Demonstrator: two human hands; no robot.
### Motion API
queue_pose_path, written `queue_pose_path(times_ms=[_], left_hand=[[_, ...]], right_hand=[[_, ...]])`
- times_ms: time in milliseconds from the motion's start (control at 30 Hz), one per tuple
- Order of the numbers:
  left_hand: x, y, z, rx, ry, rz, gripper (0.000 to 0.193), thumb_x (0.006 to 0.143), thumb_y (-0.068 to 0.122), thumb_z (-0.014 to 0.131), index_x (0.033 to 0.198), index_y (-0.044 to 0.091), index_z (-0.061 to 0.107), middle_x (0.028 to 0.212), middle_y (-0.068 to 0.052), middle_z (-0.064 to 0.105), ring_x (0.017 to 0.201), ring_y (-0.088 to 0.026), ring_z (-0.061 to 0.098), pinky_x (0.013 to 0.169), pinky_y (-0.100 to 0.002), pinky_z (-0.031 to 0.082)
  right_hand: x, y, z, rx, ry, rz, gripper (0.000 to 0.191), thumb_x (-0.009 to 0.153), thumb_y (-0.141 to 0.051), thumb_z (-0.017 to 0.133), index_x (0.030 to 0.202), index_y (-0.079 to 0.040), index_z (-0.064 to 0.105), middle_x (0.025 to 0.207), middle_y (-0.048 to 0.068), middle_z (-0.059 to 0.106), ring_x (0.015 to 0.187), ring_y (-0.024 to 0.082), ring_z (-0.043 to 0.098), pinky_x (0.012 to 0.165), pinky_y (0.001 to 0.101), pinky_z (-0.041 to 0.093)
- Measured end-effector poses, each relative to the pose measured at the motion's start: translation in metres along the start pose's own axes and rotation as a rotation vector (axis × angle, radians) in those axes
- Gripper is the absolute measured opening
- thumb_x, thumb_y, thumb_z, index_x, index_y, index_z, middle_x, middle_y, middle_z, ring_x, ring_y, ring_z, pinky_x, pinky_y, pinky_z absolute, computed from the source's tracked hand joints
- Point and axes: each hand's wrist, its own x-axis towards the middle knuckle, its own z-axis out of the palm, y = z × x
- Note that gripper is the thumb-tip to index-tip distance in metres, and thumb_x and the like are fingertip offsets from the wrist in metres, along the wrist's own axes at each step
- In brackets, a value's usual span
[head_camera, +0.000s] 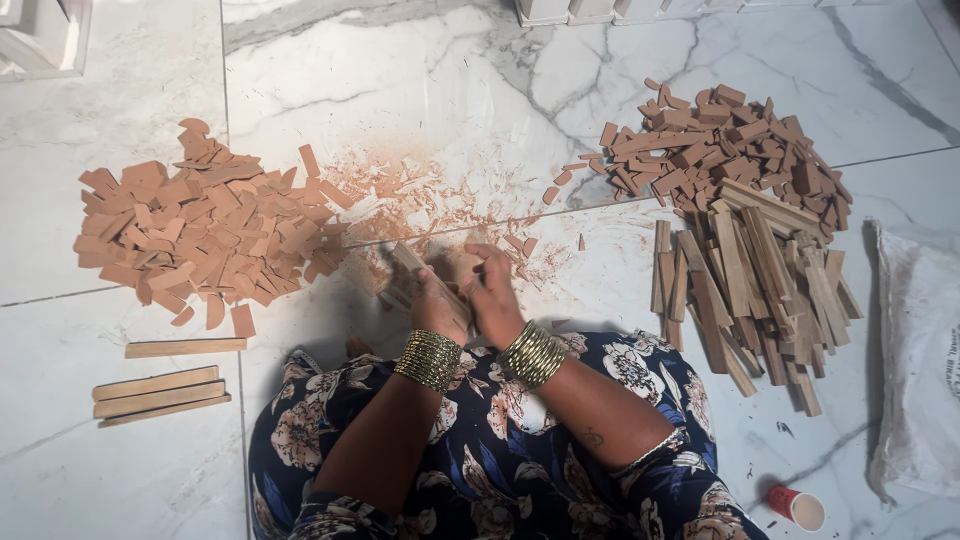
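My left hand (436, 305) grips a long clay-coloured stick (410, 262) that slants up and to the left over the marble floor. My right hand (492, 292) is closed beside it, touching the same stick near its lower end; what lies under its fingers is hidden. Both wrists wear stacks of gold bangles. Reddish dust and small broken bits (430, 195) cover the floor just beyond the hands. My lap in a dark floral dress (500, 450) fills the bottom centre.
A heap of short broken pieces (205, 232) lies at left, another heap (715, 145) at upper right. Long uncut sticks (755, 280) are piled at right, a few more sticks (160, 392) at lower left. A white sack (920, 360) and a red cup (797, 507) sit at right.
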Motion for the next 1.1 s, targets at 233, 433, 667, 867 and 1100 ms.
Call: queue_pose_path(times_ms=[233,433,667,867,1100], left_hand=[[-0.022,-0.011,-0.01,0.389,-0.346,0.168,0.041,0.107,0.04,0.04,0.118,0.006,0.06,0.088,-0.004,0.063,0.074,-0.016,0.064,0.061,-0.03,0.055],[-0.034,-0.037,0.003,0.369,-0.188,-0.055,0.045,0.109,0.042,0.047,0.134,0.009,0.063,0.101,-0.006,0.064,0.083,-0.017,0.061,0.066,-0.035,0.051],[-0.042,-0.015,0.017,-0.449,-0.47,-0.067,0.05,0.098,0.04,0.037,0.146,0.028,0.045,0.134,0.004,0.067,0.118,-0.008,0.069,0.101,-0.032,0.055],[-0.039,-0.072,-0.015,0.537,-0.347,-0.013,0.053,0.111,0.039,0.052,0.138,-0.004,0.065,0.112,-0.008,0.072,0.095,-0.013,0.063,0.082,-0.029,0.051],[-0.031,-0.04,-0.013,0.004,-0.54,-0.025,0.06,0.107,0.039,0.047,0.152,0.001,0.043,0.13,-0.01,0.051,0.114,-0.019,0.047,0.095,-0.038,0.034]], right_hand=[[0.003,-0.001,0.005,-0.148,-0.189,-0.041,0.035,0.102,-0.014,0.059,0.135,-0.005,0.061,0.124,0.014,0.056,0.12,0.027,0.053,0.11,0.0399,0.043],[0.011,0.001,-0.015,0.354,0.018,0.425,0.064,0.096,-0.023,0.06,0.153,-0.005,0.04,0.147,0.019,0.05,0.118,0.028,0.056,0.104,0.0419,0.043],[0.013,-0.011,-0.019,-0.472,-0.535,-0.031,0.074,0.105,-0.047,0.038,0.164,-0.005,0.023,0.174,0.025,0.016,0.161,0.041,0.005,0.124,0.0608,0.002],[0.028,-0.011,-0.028,-0.56,-0.316,0.007,0.082,0.105,-0.059,0.026,0.163,-0.001,0.02,0.171,0.026,0.013,0.16,0.044,0.002,0.127,0.0585,0.007],[-0.007,-0.038,-0.014,-0.195,-0.517,-0.152,0.093,0.103,-0.061,0.021,0.163,0.009,0.012,0.173,0.029,0.01,0.162,0.046,-0.002,0.13,0.0545,0.005]])
